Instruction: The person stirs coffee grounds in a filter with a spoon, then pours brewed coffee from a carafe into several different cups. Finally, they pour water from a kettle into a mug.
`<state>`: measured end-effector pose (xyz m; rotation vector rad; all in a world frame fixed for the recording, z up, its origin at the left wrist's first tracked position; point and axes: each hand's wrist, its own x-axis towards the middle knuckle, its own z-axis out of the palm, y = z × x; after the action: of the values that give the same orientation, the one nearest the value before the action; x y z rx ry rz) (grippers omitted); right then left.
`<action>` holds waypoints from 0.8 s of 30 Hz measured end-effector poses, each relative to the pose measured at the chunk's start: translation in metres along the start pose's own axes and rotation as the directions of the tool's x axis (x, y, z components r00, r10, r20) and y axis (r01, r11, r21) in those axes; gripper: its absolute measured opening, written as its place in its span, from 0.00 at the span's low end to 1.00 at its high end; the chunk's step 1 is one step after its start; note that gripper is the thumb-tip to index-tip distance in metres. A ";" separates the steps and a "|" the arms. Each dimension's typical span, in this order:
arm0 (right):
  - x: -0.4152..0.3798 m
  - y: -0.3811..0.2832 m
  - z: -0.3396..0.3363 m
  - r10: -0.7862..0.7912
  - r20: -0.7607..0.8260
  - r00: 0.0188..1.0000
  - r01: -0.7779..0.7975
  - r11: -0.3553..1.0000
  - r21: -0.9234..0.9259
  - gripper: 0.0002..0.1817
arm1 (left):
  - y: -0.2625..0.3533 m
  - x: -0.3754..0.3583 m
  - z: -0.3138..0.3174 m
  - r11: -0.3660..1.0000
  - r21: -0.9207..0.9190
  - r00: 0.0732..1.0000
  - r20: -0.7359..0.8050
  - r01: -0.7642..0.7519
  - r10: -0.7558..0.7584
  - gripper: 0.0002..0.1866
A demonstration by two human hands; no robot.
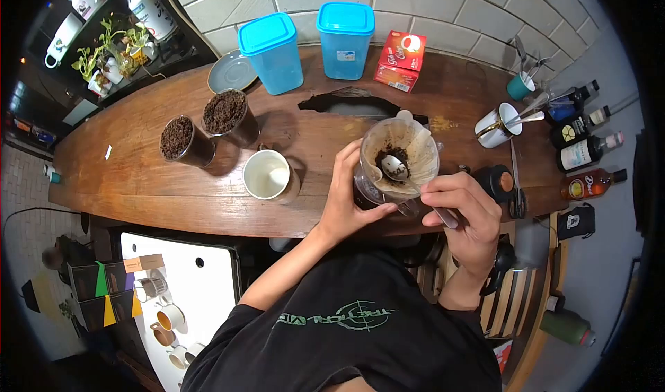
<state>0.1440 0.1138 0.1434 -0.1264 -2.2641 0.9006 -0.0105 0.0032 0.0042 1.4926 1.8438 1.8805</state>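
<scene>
A clear coffee dripper [368,142] lined with a paper filter [421,146] stands near the table's front edge, on what looks like a glass server. Dark coffee grounds [396,151] lie at the bottom of the filter and cling to its wall. My left hand [344,201] is curled around the dripper's left side, thumb in front. In my right hand [467,215] is a metal spoon [395,167], pinched by its handle, with the bowl down among the grounds. A pale mug [269,176] stands left of my left hand, with two glasses of dark coffee grounds [226,112] behind it.
Two blue-lidded containers [345,45], a red box [400,59] and a grey plate [232,72] stand at the back. Right are a cup of spoons [497,126], a black round object [494,183] and several bottles [590,154]. A ragged hole [350,104] opens behind the dripper.
</scene>
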 end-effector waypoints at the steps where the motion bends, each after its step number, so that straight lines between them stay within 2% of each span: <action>1: 0.001 0.000 -0.001 -0.002 0.016 1.000 0.003 1.000 -0.025 0.17 | 0.000 0.000 0.000 1.000 0.002 1.000 0.005 -0.004 0.004 0.54; 7: -0.005 0.001 0.000 -0.029 0.046 0.999 0.028 0.999 0.024 0.17 | -0.003 -0.004 0.003 0.998 0.006 0.998 -0.008 0.068 -0.068 0.54; 9: -0.011 0.004 -0.001 -0.008 0.048 0.999 0.008 1.000 0.002 0.20 | -0.007 -0.006 0.005 0.993 -0.035 0.994 -0.012 0.111 -0.112 0.55; 10: -0.014 0.005 -0.002 0.027 0.049 0.998 -0.027 1.000 -0.009 0.25 | -0.008 -0.008 0.005 0.991 -0.025 0.991 -0.007 0.132 -0.132 0.55; 11: -0.016 0.003 -0.006 0.034 0.039 0.999 -0.033 0.999 -0.015 0.25 | -0.009 -0.010 0.005 0.988 -0.012 0.988 -0.003 0.153 -0.153 0.56; 13: -0.020 -0.003 -0.017 0.032 -0.077 0.997 -0.036 0.998 -0.051 0.28 | -0.014 -0.013 0.005 0.988 0.022 0.988 0.001 0.156 -0.156 0.57; 14: -0.028 -0.005 -0.027 0.027 -0.135 0.990 -0.047 0.989 -0.141 0.28 | -0.015 -0.015 0.004 0.985 0.058 0.987 -0.005 0.161 -0.161 0.58; 15: -0.036 -0.007 -0.037 0.032 -0.222 0.975 -0.087 0.966 -0.243 0.23 | -0.015 -0.016 0.004 0.986 0.055 0.988 0.008 0.157 -0.157 0.58; 17: -0.051 -0.001 -0.058 0.125 -0.431 0.894 -0.285 0.900 -0.329 0.10 | -0.015 -0.019 0.007 0.975 -0.027 0.975 -0.020 0.219 -0.220 0.62; 18: -0.056 0.004 -0.070 0.172 -0.470 0.866 -0.364 0.862 -0.354 0.09 | -0.019 -0.021 0.007 0.977 -0.042 0.978 -0.014 0.209 -0.210 0.65; 21: -0.067 0.042 -0.101 0.346 -0.413 0.843 -0.516 0.737 -0.437 0.13 | -0.021 -0.026 0.009 0.975 -0.100 0.979 -0.026 0.200 -0.204 0.72; 24: -0.074 0.069 -0.109 0.359 -0.316 0.878 -0.474 0.740 -0.478 0.16 | -0.033 -0.036 0.010 0.980 -0.091 0.979 -0.085 0.179 -0.187 0.79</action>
<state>0.2588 0.2036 0.1145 -0.9834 -2.2647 0.3890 -0.0024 -0.0053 -0.0444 1.1843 1.8457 1.9417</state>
